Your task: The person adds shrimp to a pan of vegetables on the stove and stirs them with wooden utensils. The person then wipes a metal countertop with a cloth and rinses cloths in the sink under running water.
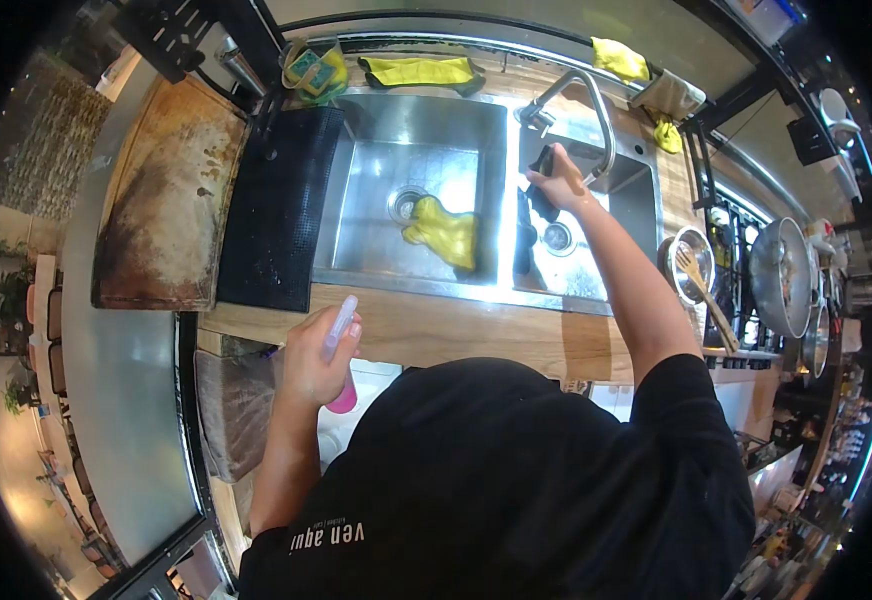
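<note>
My left hand [314, 358] is closed around a spray bottle with a pale nozzle [340, 325] and pink liquid [344, 395] in its lower part. It is in front of the wooden counter edge. My right hand [562, 187] reaches over the right sink basin, just below the faucet [596, 110], and grips a black cloth-like item [544, 203] whose exact kind I cannot make out. A dark patch lies below it along the basin's left side. In the left basin [371, 165], a wet yellow cloth [446, 233] lies beside the drain.
Left of the sink are a black mat [281, 210] and a stained board [171, 195]. Behind the sink sit a yellow-and-black cloth [421, 72] and a container of sponges [313, 72]. To the right stand a metal bowl [673, 262] with a wooden fork [706, 295] and a large pan [771, 275].
</note>
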Action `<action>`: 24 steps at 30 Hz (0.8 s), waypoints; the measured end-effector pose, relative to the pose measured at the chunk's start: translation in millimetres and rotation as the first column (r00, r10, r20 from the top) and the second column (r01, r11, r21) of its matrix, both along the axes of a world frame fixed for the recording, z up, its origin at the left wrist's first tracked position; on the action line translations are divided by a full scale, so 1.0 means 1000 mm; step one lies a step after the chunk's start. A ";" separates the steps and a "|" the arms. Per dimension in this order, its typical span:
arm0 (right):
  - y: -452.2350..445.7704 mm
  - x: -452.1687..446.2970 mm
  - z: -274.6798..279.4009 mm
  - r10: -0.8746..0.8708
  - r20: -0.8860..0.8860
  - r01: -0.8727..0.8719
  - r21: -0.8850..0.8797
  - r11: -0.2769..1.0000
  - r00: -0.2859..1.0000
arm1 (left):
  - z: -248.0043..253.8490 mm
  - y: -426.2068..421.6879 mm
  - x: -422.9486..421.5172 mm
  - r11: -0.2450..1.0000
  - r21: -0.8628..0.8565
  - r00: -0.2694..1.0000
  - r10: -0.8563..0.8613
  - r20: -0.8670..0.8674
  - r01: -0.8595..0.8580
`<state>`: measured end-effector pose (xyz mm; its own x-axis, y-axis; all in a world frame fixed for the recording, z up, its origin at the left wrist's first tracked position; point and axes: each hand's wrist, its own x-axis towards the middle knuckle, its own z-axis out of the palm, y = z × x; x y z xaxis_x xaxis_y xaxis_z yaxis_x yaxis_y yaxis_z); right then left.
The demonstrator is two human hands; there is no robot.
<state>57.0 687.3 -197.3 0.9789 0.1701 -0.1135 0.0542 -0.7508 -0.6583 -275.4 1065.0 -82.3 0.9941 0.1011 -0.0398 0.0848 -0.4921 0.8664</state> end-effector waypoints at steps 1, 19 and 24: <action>-0.003 -0.001 0.002 0.037 0.014 -0.037 0.003 0.999 0.999 | 0.000 0.001 -0.001 1.000 0.010 1.000 -0.021 0.019 0.021; -0.035 -0.031 0.048 -0.265 0.055 0.257 0.130 0.958 0.963 | -0.011 0.001 -0.010 0.992 0.063 0.982 -0.118 0.147 0.110; -0.041 -0.007 -0.004 -0.398 -0.240 0.464 0.516 0.720 0.885 | 0.005 -0.003 -0.010 0.989 0.080 0.982 -0.137 0.130 0.127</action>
